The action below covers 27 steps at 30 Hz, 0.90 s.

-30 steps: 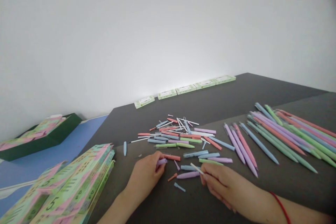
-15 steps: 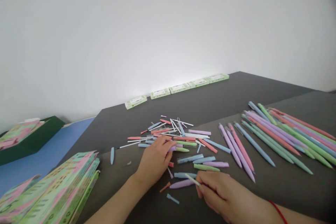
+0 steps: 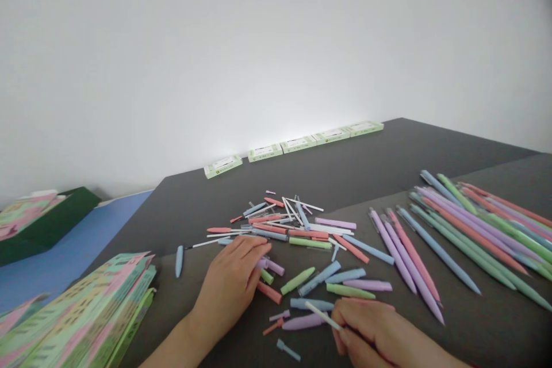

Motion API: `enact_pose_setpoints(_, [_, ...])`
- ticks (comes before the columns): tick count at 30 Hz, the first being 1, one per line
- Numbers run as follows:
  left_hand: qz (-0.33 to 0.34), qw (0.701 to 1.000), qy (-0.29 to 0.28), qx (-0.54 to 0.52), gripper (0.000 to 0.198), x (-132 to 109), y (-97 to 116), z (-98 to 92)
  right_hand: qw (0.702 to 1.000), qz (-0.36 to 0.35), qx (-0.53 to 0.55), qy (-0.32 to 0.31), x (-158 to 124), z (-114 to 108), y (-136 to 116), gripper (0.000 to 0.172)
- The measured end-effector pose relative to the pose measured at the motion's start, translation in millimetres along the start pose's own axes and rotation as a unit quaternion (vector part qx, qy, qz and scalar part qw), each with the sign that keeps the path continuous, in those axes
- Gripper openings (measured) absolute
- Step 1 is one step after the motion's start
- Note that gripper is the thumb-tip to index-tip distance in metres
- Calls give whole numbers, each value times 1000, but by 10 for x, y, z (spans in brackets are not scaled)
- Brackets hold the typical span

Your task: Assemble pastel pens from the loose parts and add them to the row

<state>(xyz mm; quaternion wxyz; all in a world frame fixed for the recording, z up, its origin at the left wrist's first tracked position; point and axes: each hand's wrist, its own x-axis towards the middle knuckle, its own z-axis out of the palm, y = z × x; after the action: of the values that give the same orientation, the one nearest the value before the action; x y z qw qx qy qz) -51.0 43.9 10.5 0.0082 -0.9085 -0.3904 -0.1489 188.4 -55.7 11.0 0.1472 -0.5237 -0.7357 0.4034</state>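
My left hand [image 3: 230, 284] lies on the dark table [image 3: 362, 167], fingers curled over a purple pen piece [image 3: 271, 267] beside a green one and a red barrel [image 3: 269, 292]. At the bottom edge my right hand [image 3: 379, 336] is closed on a thin white refill [image 3: 322, 316] that points up and left. Between and behind the hands spreads a heap of loose pen parts [image 3: 297, 230] in blue, green, red and purple. A purple barrel [image 3: 299, 322] lies just left of my right hand.
Several whole pens [image 3: 470, 233] lie in a row at the right. Small green boxes [image 3: 293, 144] line the far edge by the wall. A stack of green and pink packets [image 3: 81, 316] sits at the left, a dark green box [image 3: 43, 224] beyond it on a blue surface.
My left hand reached up into the heap and has drawn back toward me, dragging several pieces along. My right hand has sunk lower in view, the refill still in it.
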Motion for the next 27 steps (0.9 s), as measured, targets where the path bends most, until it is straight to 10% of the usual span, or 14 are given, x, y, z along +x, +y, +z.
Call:
enact_pose_setpoints(8, [7, 999, -45, -10, 44, 255, 67, 80, 1000, 5, 12, -9, -7, 21, 64, 19])
enact_pose_setpoints(19, [-50, 998, -31, 14, 31, -23, -54, -90, 1000, 1, -11, -17, 3, 24, 36, 18])
enact_pose_setpoints(27, [8, 987, -150, 61, 26, 243, 28, -196, 1000, -6, 1, 1, -7, 64, 68, 18])
